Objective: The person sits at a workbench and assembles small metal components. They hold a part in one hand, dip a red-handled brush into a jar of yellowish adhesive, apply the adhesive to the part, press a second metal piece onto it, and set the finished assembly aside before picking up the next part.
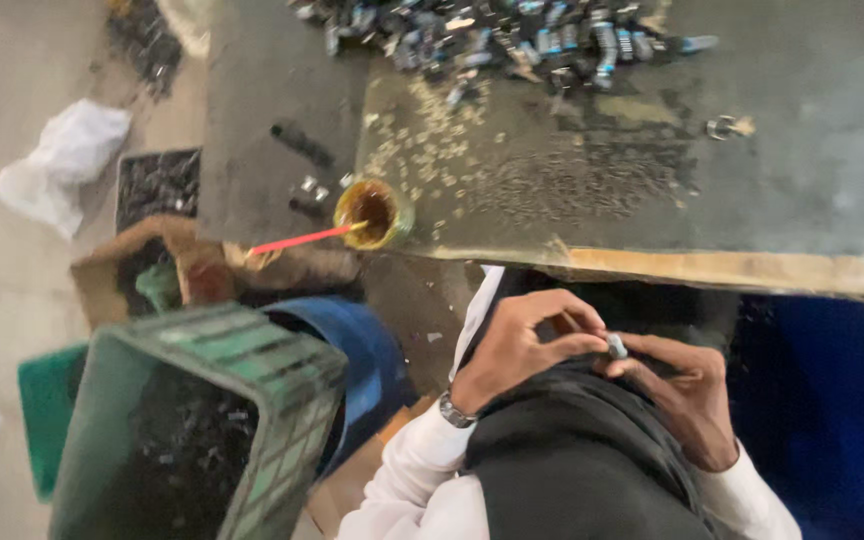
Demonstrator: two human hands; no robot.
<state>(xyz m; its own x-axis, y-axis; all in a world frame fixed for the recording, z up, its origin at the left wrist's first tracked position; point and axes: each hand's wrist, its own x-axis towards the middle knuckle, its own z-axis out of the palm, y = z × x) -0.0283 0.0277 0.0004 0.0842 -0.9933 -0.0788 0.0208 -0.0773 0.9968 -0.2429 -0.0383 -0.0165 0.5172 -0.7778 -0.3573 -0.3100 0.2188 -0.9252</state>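
Both my hands meet low in the view, over my lap and just below the edge of the workbench (712, 268). A small grey metal part (617, 347) sits between their fingertips. My left hand (522, 345), with a watch on the wrist, pinches it from the left. From the right, my right hand (687, 395) curls its fingers around the part. White sleeves and a dark vest fill the bottom of the view.
A pile of metal parts (512, 40) lies at the far side of the dark bench, with small bits scattered before it. A small cup of brown liquid (372, 212) holds a red stick (297, 240). A green crate (202, 420), blue drum (362, 350) and white bag (67, 160) are at left.
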